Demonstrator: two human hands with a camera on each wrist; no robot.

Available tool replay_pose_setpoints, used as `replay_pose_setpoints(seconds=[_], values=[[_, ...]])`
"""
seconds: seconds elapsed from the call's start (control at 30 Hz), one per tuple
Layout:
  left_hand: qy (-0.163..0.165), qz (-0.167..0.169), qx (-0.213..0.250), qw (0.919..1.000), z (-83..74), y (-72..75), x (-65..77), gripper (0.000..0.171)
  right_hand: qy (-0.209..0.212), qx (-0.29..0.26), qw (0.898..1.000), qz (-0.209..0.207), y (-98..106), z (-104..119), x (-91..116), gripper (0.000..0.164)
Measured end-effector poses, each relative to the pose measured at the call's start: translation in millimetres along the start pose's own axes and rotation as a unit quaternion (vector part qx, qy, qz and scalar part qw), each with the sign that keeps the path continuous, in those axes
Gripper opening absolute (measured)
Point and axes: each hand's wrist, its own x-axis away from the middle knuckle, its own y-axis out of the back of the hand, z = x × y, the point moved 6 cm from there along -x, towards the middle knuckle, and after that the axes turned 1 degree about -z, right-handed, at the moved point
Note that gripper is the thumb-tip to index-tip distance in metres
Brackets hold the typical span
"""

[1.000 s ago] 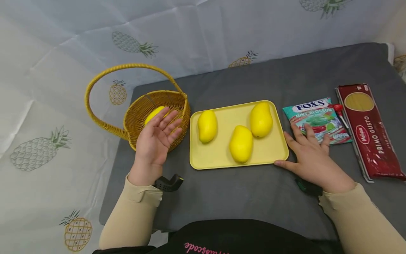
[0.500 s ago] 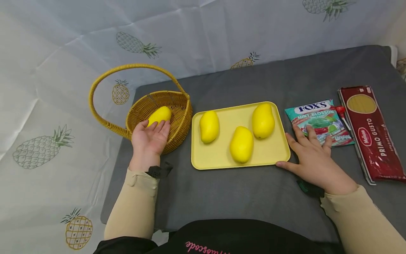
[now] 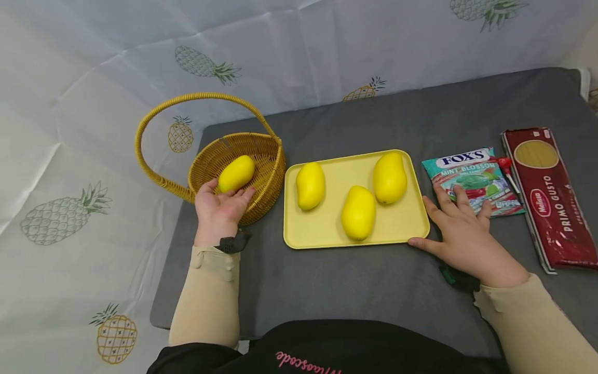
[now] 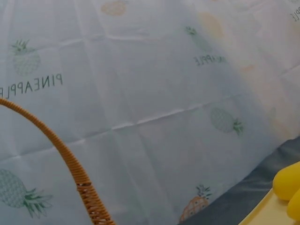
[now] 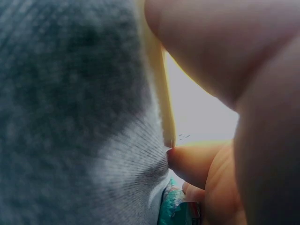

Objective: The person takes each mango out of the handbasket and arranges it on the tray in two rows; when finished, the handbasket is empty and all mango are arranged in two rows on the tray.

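Note:
My left hand (image 3: pixel 216 217) is palm up at the near rim of a wicker basket (image 3: pixel 268 189), its fingers loosely bent. Just beyond the fingertips a yellow mango (image 3: pixel 236 173) lies inside the basket. In the left wrist view only the basket's handle (image 4: pixel 70 161) shows. Flat on the table, my right hand (image 3: pixel 460 236) has its thumb and index finger at the right edge of a yellow tray (image 3: pixel 322 236). Its other fingers overlap a Fox's candy bag (image 3: pixel 467 169). The tray bears three mangoes, at left (image 3: pixel 310 186), middle (image 3: pixel 358 213) and right (image 3: pixel 390 177).
A red packet of spaghetti (image 3: pixel 551 202) lies at the far right, with a red lollipop (image 3: pixel 504 163) between it and the candy bag. Pineapple-print cloth (image 3: pixel 289 57) hangs behind and left of the grey-covered table (image 3: pixel 327 291).
My left hand has lowered from above the basket to its near rim, uncovering more of the mango inside. The right hand has stayed at the tray's edge.

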Motion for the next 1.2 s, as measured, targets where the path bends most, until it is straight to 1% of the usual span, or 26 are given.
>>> replay_pose_setpoints(seconds=[0.1,0.2,0.43,0.53,0.67,0.83,0.97,1.1,1.2], values=[[0.009,-0.012,-0.016,0.9998,-1.1,1.3,-6.2,0.083,-0.001,0.001,1.000,0.001,-0.5,-0.3,-0.1,0.115],[0.016,-0.014,-0.021,0.9995,-2.0,0.5,-10.7,0.085,-0.002,0.001,1.000,0.000,-0.8,-0.8,0.0,0.115],[0.011,-0.020,-0.016,0.9996,-9.0,-3.7,-18.6,0.081,-0.002,-0.001,1.000,-0.003,-0.4,-0.1,-0.8,0.115],[0.004,-0.022,-0.026,0.9994,-13.5,-4.7,-23.1,0.079,-0.002,0.000,1.000,-0.003,0.1,0.2,-1.3,0.115],[-0.009,-0.030,-0.058,0.9978,-20.7,-6.7,-29.4,0.078,-0.003,0.001,1.000,-0.001,-0.4,0.4,-0.3,0.115],[-0.007,-0.036,-0.094,0.9949,-24.9,-11.2,-39.1,0.075,-0.003,0.000,1.000,0.001,-1.4,0.2,1.1,0.115],[-0.013,-0.041,-0.127,0.9909,-27.7,-14.3,-46.2,0.072,-0.004,-0.001,1.000,0.000,-1.2,0.0,1.3,0.115],[-0.020,-0.048,-0.170,0.9841,-28.4,-19.0,-52.5,0.071,-0.002,-0.001,1.000,-0.001,-0.5,0.0,1.3,0.115],[-0.024,-0.054,-0.201,0.9779,-28.7,-24.1,-56.6,0.074,-0.003,0.000,1.000,0.002,-0.2,-0.2,0.5,0.115]])
